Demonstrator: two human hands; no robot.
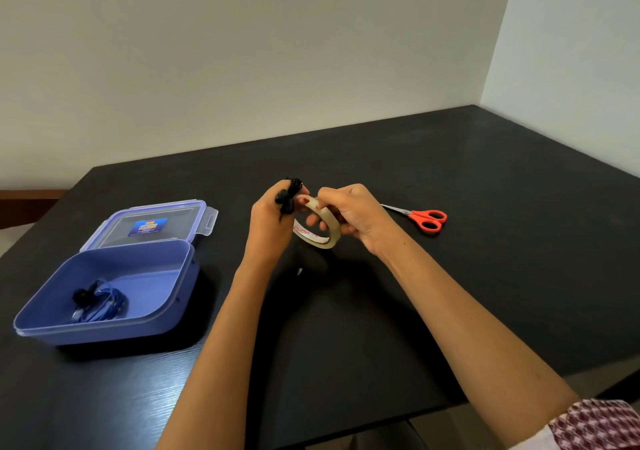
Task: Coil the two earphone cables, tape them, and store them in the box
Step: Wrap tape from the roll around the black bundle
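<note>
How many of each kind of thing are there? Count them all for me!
Earphone cables: 2, a bluish cable in the box and a black cable in the left hand
Box: 1
Lid: 1
Tape roll: 1, in the right hand
Scissors: 1
Total: 6

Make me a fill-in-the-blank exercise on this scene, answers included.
1. The right hand grips a roll of ____.
2. The left hand holds a coiled ____ earphone cable.
3. The blue box holds ____ other coiled cable.
4. The scissors lie to the ____ of both hands.
Answers: tape; black; one; right.
</note>
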